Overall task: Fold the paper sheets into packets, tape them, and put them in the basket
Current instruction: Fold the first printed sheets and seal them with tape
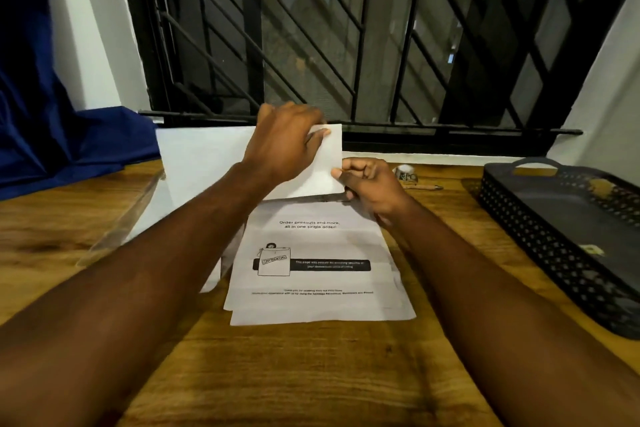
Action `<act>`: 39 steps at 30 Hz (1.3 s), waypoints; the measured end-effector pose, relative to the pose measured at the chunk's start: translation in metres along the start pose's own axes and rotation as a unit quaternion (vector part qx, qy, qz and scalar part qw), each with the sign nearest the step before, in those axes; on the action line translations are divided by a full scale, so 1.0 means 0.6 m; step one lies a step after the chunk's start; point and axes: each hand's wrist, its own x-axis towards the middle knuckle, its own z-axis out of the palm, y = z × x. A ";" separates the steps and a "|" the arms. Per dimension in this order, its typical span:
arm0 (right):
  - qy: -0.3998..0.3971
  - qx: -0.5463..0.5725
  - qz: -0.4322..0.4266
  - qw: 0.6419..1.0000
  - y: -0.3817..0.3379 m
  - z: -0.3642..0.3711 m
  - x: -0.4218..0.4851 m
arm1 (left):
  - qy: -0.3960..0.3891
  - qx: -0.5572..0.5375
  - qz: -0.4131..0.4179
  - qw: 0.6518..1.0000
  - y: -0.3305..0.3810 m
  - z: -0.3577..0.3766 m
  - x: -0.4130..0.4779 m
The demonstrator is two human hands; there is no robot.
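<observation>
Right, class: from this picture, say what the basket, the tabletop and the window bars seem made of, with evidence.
Basket: probably moulded plastic, matt dark grey, with a regular perforated wall. Tabletop: wood or wood-look laminate, brown grain, slight sheen. Window bars: likely metal, painted black, thin and straight.

Dim, warm indoor light falls from above, and the window grille (311,45) backs onto darkness. Soft shadows of the arms lie on the wooden table (311,374). Motion blur smears the left hand (280,146) and the small print on the printed sheet (311,281). The folded sheet (325,166) is brightest, nearly featureless. Wide-angle distortion bows the grille bars, and the basket (540,243) is murky.
</observation>
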 end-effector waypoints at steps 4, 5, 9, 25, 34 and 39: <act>-0.027 -0.006 0.042 0.999 -0.027 -0.042 -0.011 | -0.054 0.042 -0.071 0.995 -0.010 0.000 0.011; -0.049 -0.008 0.059 0.997 -0.030 -0.049 -0.013 | -0.071 0.046 -0.083 0.993 -0.016 0.002 0.007; -0.108 -0.065 0.138 0.982 -0.037 -0.066 -0.007 | -0.153 -0.031 -0.132 0.979 -0.028 0.024 -0.020; -0.027 -0.268 0.224 0.937 -0.036 -0.089 -0.002 | -0.258 -0.138 -0.133 0.947 0.005 0.111 -0.094; -0.113 -0.402 0.083 0.905 -0.049 -0.079 -0.010 | -0.224 -0.105 -0.082 0.965 0.016 0.118 -0.095; -0.222 -0.368 0.134 0.893 -0.060 -0.074 -0.013 | -0.219 -0.133 -0.063 0.965 0.009 0.107 -0.099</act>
